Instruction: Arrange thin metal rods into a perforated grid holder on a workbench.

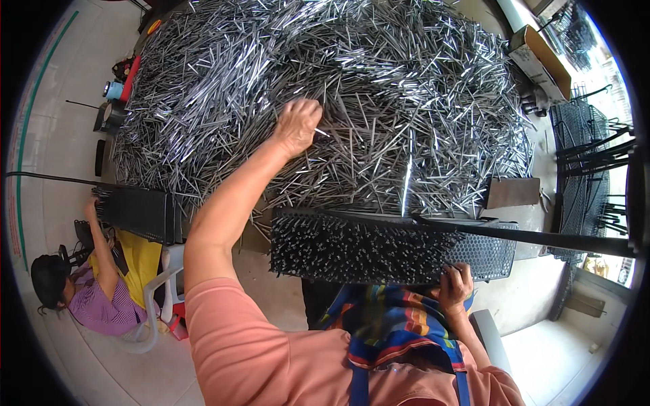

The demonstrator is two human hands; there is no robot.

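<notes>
A large heap of thin silver metal strips (379, 88) covers the table in front of me. My left hand (298, 126) reaches out over the middle of the heap, its fingers closed. A short bright metal strip (323, 133) sticks out from it; the rest of its grip is hidden. Close to my body, a long black perforated rack (491, 257) stands at the table's near edge. Upright strips (359, 247) fill most of its holes, while the right end shows bare mesh. My right hand (457, 287) is curled over the rack's front edge near that end.
A person in a purple striped top (115, 301) sits at left by another black rack (139, 213). A dark bar (542, 237) runs rightward from my rack. A brown plate (513, 192), an open carton (539, 64) and stacked black mesh racks (586, 162) are at right.
</notes>
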